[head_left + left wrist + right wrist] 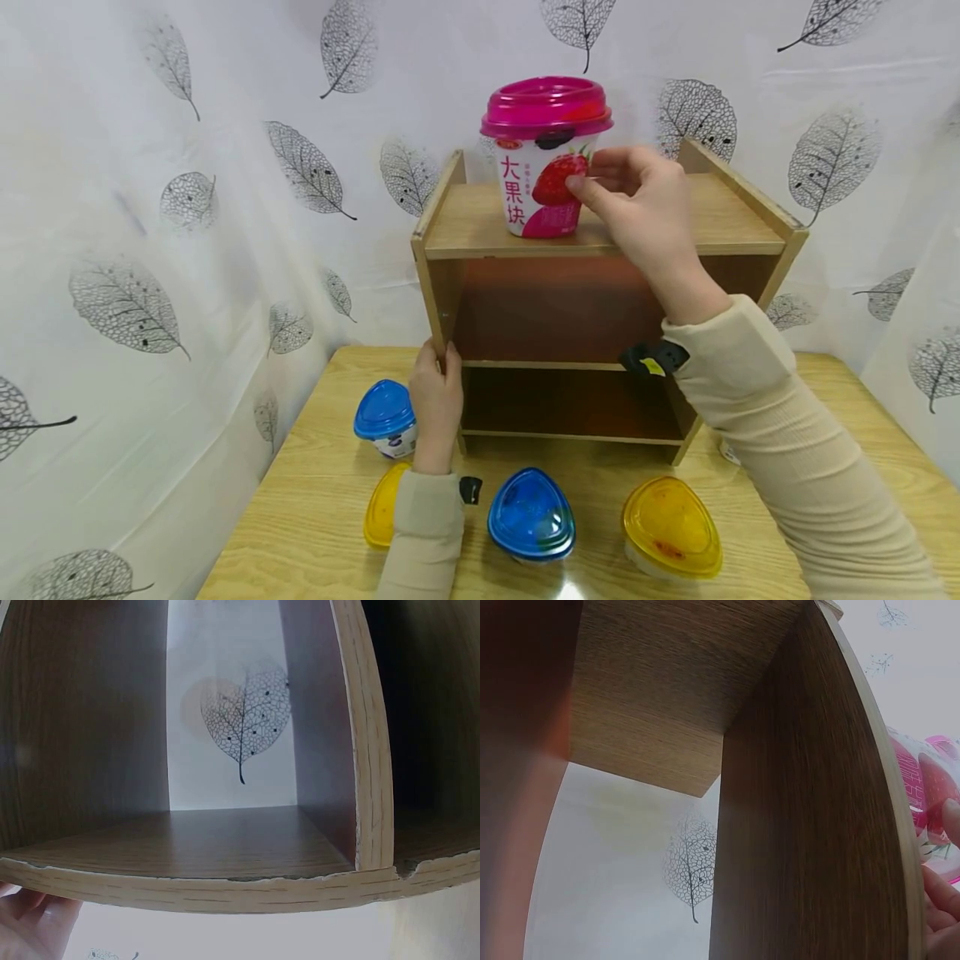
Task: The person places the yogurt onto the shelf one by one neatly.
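My right hand (648,208) pinches a white yogurt cup (543,187) with a pink lid and a strawberry picture, thumb on its front and fingers on its right side. The cup is upright at the top board of a small wooden shelf (461,221), near the board's front edge. Lower down, my left hand (437,400) grips the shelf's left side panel (431,300). In the left wrist view, fingers (45,922) show at the panel's edge. The right wrist view catches part of the pink cup (911,776) beyond a board.
On the wooden table (300,500), a blue-lidded cup (385,412) stands left of the shelf. A yellow-lidded cup (381,512) is partly behind my left sleeve. In front are another blue-lidded cup (531,512) and yellow-lidded cup (671,525). A leaf-patterned curtain (225,83) hangs behind.
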Action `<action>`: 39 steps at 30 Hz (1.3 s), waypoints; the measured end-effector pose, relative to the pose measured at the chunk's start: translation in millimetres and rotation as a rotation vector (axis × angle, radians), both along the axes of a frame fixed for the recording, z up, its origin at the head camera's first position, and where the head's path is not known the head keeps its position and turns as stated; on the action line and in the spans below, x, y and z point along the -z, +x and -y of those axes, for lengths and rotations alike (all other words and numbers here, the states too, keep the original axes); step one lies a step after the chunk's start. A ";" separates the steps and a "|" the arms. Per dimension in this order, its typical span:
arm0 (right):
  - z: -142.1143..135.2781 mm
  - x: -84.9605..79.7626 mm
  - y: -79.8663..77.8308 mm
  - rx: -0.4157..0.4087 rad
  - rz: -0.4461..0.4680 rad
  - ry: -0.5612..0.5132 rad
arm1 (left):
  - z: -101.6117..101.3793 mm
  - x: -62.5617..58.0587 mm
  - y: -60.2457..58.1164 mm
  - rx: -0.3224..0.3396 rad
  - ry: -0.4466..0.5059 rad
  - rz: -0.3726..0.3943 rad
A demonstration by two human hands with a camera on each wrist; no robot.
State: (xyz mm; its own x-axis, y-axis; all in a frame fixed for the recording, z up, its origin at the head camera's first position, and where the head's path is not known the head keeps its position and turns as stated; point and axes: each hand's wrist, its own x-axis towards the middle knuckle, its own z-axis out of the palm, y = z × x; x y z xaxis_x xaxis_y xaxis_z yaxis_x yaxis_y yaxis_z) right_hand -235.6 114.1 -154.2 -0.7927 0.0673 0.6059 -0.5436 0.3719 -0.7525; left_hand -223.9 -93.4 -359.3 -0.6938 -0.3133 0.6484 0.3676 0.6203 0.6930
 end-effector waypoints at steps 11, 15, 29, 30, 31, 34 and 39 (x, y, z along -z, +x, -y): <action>11.3 0.7 -0.9 -0.027 -0.014 -0.017 | 0.9 1.5 0.7 0.021 0.014 0.029; 14.6 1.3 -2.2 -0.044 -0.020 -0.029 | 0.8 2.9 -0.7 0.026 0.021 0.030; 26.0 0.0 -4.6 -0.063 -0.005 -0.002 | 1.9 3.3 -1.3 0.013 0.013 0.006; 26.8 0.1 -4.8 -0.065 -0.004 -0.005 | 1.8 3.0 -1.1 0.014 0.015 0.006; 27.5 0.2 -5.0 -0.066 -0.004 -0.006 | 1.7 2.8 -0.9 0.015 0.017 0.006; 29.5 0.2 -6.0 -0.073 -0.002 -0.012 | 1.5 2.3 -0.9 0.017 0.019 0.001; 32.1 -0.1 -7.6 -0.077 -0.003 -0.010 | 1.5 2.1 -1.4 0.020 0.015 -0.010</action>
